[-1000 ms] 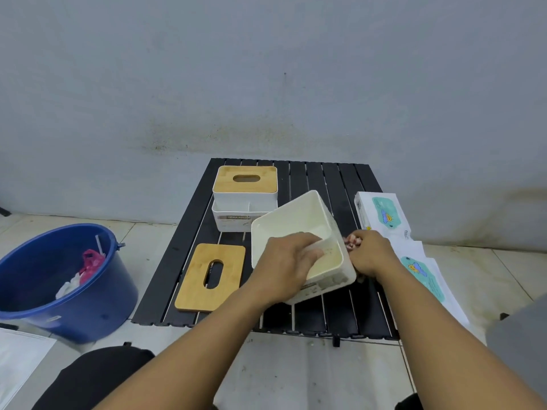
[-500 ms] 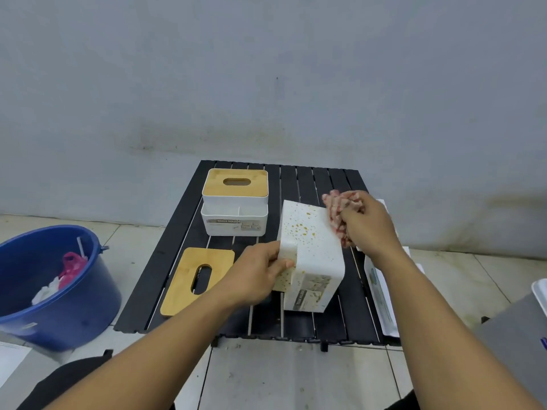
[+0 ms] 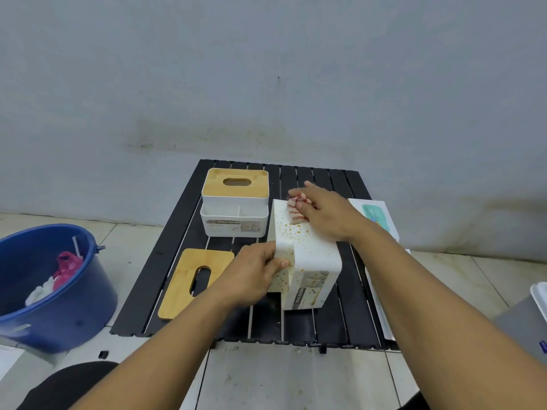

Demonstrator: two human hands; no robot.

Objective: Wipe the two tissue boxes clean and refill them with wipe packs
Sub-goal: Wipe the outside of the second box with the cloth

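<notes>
Wiping one box (image 3: 310, 253): the left hand (image 3: 257, 270) gripped its upturned edge, while the right hand (image 3: 328, 214) clutched a cloth (image 3: 297, 213) against the spotted base beneath it. Next, the cloth likely needed drawing toward the left hand, over the spots.

We are in a plain room, maybe at home. A low black slat table (image 3: 325, 321) stands on a pale tiled floor (image 3: 281, 380) by a bare grey stained wall (image 3: 266, 69). A blue bucket (image 3: 74, 306) holds trash (image 3: 66, 266).
</notes>
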